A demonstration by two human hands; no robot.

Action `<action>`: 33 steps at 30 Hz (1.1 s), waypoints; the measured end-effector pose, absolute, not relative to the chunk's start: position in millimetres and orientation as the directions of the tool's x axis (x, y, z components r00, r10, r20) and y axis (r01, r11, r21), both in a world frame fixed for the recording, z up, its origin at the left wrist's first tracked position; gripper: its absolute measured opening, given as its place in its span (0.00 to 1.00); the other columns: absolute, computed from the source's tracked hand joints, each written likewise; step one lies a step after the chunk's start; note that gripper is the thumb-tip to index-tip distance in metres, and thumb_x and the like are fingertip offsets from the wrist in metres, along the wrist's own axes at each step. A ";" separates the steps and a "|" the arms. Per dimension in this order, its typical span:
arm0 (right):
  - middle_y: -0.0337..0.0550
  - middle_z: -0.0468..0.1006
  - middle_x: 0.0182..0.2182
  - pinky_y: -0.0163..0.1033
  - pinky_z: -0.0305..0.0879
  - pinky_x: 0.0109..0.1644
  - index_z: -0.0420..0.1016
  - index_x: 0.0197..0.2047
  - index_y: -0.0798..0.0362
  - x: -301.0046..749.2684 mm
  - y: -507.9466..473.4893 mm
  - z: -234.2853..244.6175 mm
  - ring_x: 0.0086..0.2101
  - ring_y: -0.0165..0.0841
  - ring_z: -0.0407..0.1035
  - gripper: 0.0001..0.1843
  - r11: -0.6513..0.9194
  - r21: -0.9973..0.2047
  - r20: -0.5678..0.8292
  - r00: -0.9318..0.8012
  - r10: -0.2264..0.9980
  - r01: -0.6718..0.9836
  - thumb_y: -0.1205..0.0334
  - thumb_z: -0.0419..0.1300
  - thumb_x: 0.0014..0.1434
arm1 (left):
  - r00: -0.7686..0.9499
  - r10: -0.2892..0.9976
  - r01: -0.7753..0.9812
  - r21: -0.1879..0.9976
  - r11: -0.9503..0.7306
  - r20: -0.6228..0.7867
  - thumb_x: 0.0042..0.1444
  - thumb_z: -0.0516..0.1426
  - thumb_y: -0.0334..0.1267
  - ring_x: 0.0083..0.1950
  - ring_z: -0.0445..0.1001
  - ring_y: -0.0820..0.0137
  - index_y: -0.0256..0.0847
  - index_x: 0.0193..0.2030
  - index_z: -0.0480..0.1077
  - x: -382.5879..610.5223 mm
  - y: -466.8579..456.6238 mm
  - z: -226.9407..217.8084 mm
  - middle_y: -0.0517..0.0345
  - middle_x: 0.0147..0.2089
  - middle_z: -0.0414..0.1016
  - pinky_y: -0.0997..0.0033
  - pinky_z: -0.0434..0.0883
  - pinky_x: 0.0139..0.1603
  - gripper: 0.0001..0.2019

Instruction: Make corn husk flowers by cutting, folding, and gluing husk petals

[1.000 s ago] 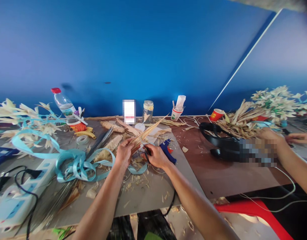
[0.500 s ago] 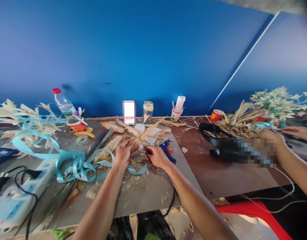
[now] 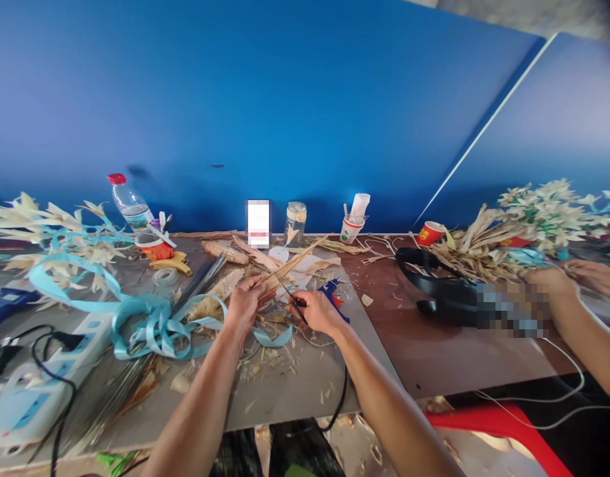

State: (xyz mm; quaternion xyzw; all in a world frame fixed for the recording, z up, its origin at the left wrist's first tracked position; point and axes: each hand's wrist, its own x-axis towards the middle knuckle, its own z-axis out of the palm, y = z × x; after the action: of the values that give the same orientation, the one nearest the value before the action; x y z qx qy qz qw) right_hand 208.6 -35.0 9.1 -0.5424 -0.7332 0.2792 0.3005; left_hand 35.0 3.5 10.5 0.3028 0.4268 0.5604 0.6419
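Note:
Pinched in my left hand (image 3: 245, 303) is a pale, dry corn husk (image 3: 295, 260) whose pointed end reaches up and to the right. My right hand (image 3: 318, 311) is closed on black-handled scissors (image 3: 299, 303), the blades angled up and left against the husk's lower edge. Just right of my right hand lies a blue glue gun (image 3: 330, 289). A light blue ribbon (image 3: 153, 328) lies in loops left of my left hand. Near it are a corn cob (image 3: 224, 252) and a bundle of thin wires (image 3: 198, 285). Husk scraps lie under both hands.
A white power strip (image 3: 69, 371) with black cords is at the left. Along the wall stand a water bottle (image 3: 130, 205), a glass jar (image 3: 295, 222) and paper cups (image 3: 352, 228). At right, a co-worker's hands (image 3: 553, 285) are near a black strap (image 3: 434, 291) and dried husks (image 3: 476, 245).
The scissors and my right hand have shifted slightly right, and more of the blades shows. My left hand still holds the husk. The view has moved a little.

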 end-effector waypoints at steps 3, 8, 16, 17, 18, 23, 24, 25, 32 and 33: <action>0.37 0.71 0.21 0.30 0.53 0.27 0.73 0.27 0.53 205.4 -36.3 9.3 0.24 0.28 0.63 0.10 0.244 -0.737 0.132 -0.220 0.967 0.630 0.56 0.57 0.54 | 0.011 0.978 -0.452 0.871 0.191 -0.208 0.42 0.61 0.27 0.36 0.75 0.69 0.36 0.33 0.75 33.7 4.1 10.3 0.54 0.34 0.77 0.68 0.75 0.38 0.08; 0.36 0.68 0.19 0.30 0.52 0.26 0.74 0.30 0.54 199.8 -33.7 6.7 0.22 0.27 0.58 0.13 0.219 -0.750 0.147 -0.166 0.975 0.624 0.52 0.59 0.51 | 0.022 0.977 -0.412 0.888 0.204 -0.214 0.38 0.63 0.28 0.32 0.74 0.70 0.35 0.31 0.75 35.4 2.7 10.9 0.56 0.31 0.76 0.69 0.74 0.35 0.09; 0.37 0.68 0.19 0.29 0.51 0.26 0.73 0.27 0.55 203.0 -32.0 5.7 0.23 0.27 0.59 0.13 0.266 -0.750 0.176 -0.206 0.963 0.606 0.54 0.58 0.53 | 0.048 0.974 -0.398 0.890 0.223 -0.223 0.36 0.63 0.29 0.31 0.73 0.71 0.36 0.28 0.75 37.7 2.1 10.2 0.57 0.30 0.75 0.69 0.74 0.36 0.08; 0.38 0.69 0.19 0.29 0.51 0.26 0.73 0.27 0.55 202.9 -32.3 6.0 0.23 0.27 0.59 0.12 0.260 -0.743 0.171 -0.201 0.965 0.617 0.54 0.58 0.53 | 0.048 0.973 -0.395 0.891 0.224 -0.224 0.36 0.63 0.29 0.31 0.73 0.71 0.36 0.28 0.75 37.5 2.1 10.3 0.57 0.30 0.75 0.70 0.74 0.35 0.08; 0.38 0.70 0.20 0.29 0.51 0.26 0.73 0.27 0.54 202.8 -32.6 6.5 0.24 0.27 0.60 0.11 0.253 -0.737 0.165 -0.197 0.966 0.626 0.55 0.58 0.53 | 0.047 0.973 -0.389 0.893 0.226 -0.226 0.36 0.63 0.29 0.31 0.73 0.71 0.36 0.29 0.75 37.2 2.2 10.3 0.57 0.31 0.75 0.70 0.74 0.35 0.08; 0.39 0.73 0.21 0.30 0.51 0.26 0.74 0.27 0.54 202.4 -33.5 10.6 0.24 0.28 0.61 0.12 0.226 -0.699 0.134 -0.186 0.973 0.678 0.54 0.58 0.54 | 0.051 0.972 -0.368 0.901 0.231 -0.228 0.37 0.62 0.28 0.31 0.73 0.72 0.36 0.29 0.75 36.7 1.4 11.3 0.57 0.31 0.75 0.70 0.74 0.34 0.08; 0.39 0.73 0.21 0.30 0.51 0.26 0.75 0.28 0.54 202.3 -33.6 11.3 0.24 0.28 0.61 0.12 0.220 -0.690 0.128 -0.183 0.975 0.689 0.54 0.58 0.54 | 0.053 0.972 -0.359 0.904 0.231 -0.227 0.37 0.62 0.28 0.31 0.73 0.72 0.36 0.29 0.75 36.6 1.1 12.0 0.57 0.31 0.75 0.70 0.74 0.34 0.08; 0.39 0.73 0.21 0.30 0.51 0.26 0.75 0.28 0.54 202.3 -33.7 11.8 0.25 0.28 0.62 0.12 0.216 -0.683 0.123 -0.181 0.976 0.698 0.55 0.58 0.54 | 0.055 0.972 -0.349 0.908 0.233 -0.228 0.38 0.62 0.28 0.31 0.73 0.72 0.36 0.29 0.75 36.6 0.8 12.9 0.57 0.31 0.75 0.70 0.74 0.35 0.07; 0.37 0.71 0.20 0.29 0.52 0.26 0.76 0.32 0.53 200.7 -31.5 4.8 0.23 0.27 0.61 0.12 0.231 -0.713 0.150 -0.178 0.973 0.662 0.53 0.59 0.53 | 0.053 0.969 -0.344 0.907 0.244 -0.240 0.39 0.61 0.27 0.29 0.74 0.71 0.38 0.28 0.75 36.7 -0.4 16.4 0.59 0.28 0.76 0.70 0.74 0.32 0.06; 0.37 0.71 0.20 0.29 0.52 0.25 0.76 0.32 0.53 200.7 -30.7 3.4 0.23 0.27 0.60 0.13 0.229 -0.723 0.154 -0.171 0.973 0.652 0.52 0.60 0.52 | 0.066 0.969 -0.335 0.909 0.247 -0.239 0.39 0.62 0.27 0.29 0.74 0.70 0.37 0.28 0.75 36.8 -0.4 15.8 0.58 0.28 0.76 0.71 0.74 0.32 0.07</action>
State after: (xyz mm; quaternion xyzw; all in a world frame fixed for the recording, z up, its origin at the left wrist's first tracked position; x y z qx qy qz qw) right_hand 200.7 -30.7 3.4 -0.5643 -0.7201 0.2591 0.3097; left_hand 36.8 -0.4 15.8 0.3455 0.4585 0.5069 0.6430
